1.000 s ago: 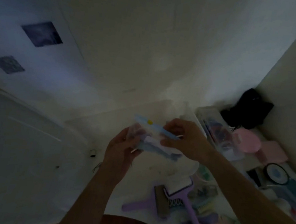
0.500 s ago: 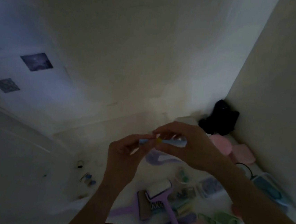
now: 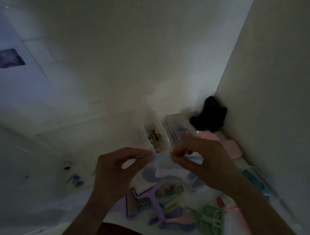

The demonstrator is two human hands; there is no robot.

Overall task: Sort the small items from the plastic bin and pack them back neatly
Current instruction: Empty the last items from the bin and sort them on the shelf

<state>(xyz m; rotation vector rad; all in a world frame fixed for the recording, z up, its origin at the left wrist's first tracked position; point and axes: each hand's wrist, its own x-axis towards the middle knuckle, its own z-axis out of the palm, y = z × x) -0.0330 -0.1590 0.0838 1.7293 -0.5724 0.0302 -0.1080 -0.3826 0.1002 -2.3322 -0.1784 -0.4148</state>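
The room is dim. My left hand (image 3: 116, 167) and my right hand (image 3: 202, 163) both pinch the blue zip strip at the top of a small clear plastic bag (image 3: 164, 170), held above the white table (image 3: 110, 141). A purple item and a white strip show through the bag. Below the hands lie loose small items: a purple comb-like tool (image 3: 151, 202), a green plastic clip (image 3: 212, 222) and pink and purple pieces (image 3: 176, 220). Two clear plastic bins (image 3: 155, 136) stand at the back, one with brownish bits, the other (image 3: 177, 130) with blue and pink things.
A black object (image 3: 210, 117) sits in the wall corner, with pink pads (image 3: 231, 146) beside it. A teal item (image 3: 256, 181) lies along the right wall. Small dark and blue bits (image 3: 74, 178) are scattered at the table's left.
The view has swung, bringing the two bins back into sight. My hands have moved apart along the bag's zip strip, the bag now hanging below them.
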